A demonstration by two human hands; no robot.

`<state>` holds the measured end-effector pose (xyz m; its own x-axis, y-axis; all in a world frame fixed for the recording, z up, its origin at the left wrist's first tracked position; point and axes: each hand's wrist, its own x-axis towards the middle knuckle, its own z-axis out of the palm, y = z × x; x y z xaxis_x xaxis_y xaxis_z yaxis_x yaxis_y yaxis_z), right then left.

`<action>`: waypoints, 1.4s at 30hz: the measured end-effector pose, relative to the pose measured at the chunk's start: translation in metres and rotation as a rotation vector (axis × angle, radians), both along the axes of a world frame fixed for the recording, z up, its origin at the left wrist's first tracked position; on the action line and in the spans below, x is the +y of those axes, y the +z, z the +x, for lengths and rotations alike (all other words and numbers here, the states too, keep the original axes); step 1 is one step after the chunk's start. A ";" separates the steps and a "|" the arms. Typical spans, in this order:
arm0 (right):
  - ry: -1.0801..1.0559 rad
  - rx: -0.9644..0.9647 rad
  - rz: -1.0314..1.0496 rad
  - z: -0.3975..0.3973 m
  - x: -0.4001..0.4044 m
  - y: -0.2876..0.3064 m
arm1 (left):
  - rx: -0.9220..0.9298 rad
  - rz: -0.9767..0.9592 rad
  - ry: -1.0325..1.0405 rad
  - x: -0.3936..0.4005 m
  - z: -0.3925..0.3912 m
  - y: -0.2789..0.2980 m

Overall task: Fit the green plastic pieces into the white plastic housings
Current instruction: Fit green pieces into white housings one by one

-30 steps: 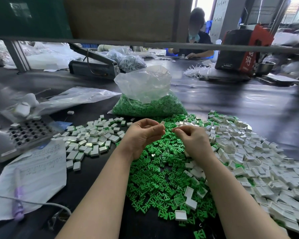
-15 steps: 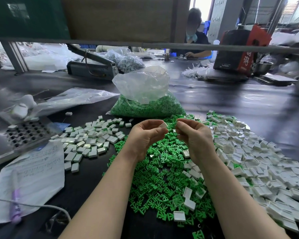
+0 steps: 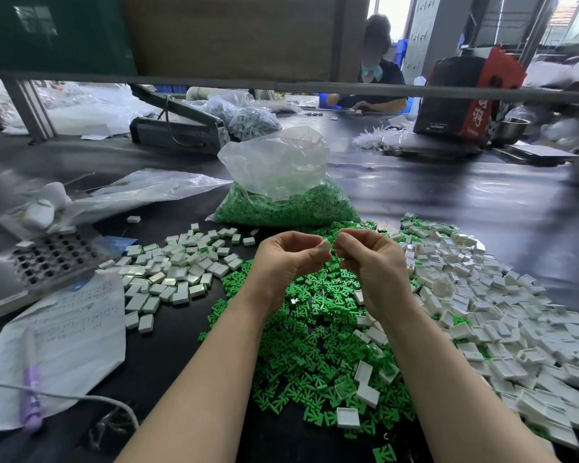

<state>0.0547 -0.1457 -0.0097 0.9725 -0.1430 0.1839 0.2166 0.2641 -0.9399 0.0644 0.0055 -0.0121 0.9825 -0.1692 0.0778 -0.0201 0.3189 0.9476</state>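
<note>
Noted on a dark worktable [image 3: 448, 208], all raised just above the central heap: left hand [image 3: 286, 259], fingers curled, thumb and fingertips pinched on a small white housing [image 3: 325, 244]; right hand [image 3: 371, 262], fingers curled, tips brought up against the same housing from the other side. Could not tell whether a green piece sat between the right fingertips; too small and hidden. Below and between the forearms: loose pile of green plastic pieces [image 3: 301, 355], spread flat on the table, with a few white housings lying on top of it. To the right, touching and partly overlapping the green pile: large heap of empty white housings [image 3: 515, 329], many lying open side up. To the left, apart from the green pile: smaller cluster of white blocks [image 3: 178, 265], green edges visible on several. Behind the hands: clear plastic bag [image 3: 281, 185], mouth open, lower half filled with more green pieces. At far left: metal tray with a grid of square holes [image 3: 41, 262], a handwritten paper sheet [image 3: 64, 345] just in front of it, a purple pen [image 3: 30, 396] lying on the sheet, a grey cable [image 3: 81, 397] crossing its lower edge. Further back: crumpled clear plastic sheet [image 3: 141, 192], grey heat sealer [image 3: 178, 128], another person [image 3: 378, 81] seated across the table.
</note>
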 end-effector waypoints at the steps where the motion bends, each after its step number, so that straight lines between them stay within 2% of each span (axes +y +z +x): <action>1: 0.001 0.000 0.001 0.000 0.000 0.000 | -0.004 0.005 0.001 0.000 -0.001 0.000; 19: -0.028 -0.090 -0.281 -0.001 0.001 -0.004 | -0.026 0.001 0.038 0.003 0.000 -0.002; 25: -0.062 -0.129 -0.664 0.001 -0.001 -0.005 | -0.060 0.073 0.082 0.006 0.000 -0.001; 28: -0.024 -0.139 -0.789 0.000 0.001 -0.006 | -0.081 0.112 0.090 0.006 0.000 0.000; 31: 0.040 -0.117 -0.784 -0.002 0.001 -0.005 | -0.091 0.148 0.094 0.007 0.001 0.000; 37: 0.148 -0.070 -0.645 -0.004 0.001 -0.004 | -0.116 0.216 0.082 0.009 0.001 -0.001; 42: 0.238 -0.020 -0.483 -0.002 -0.004 -0.007 | -0.155 0.504 -0.068 0.013 0.002 0.001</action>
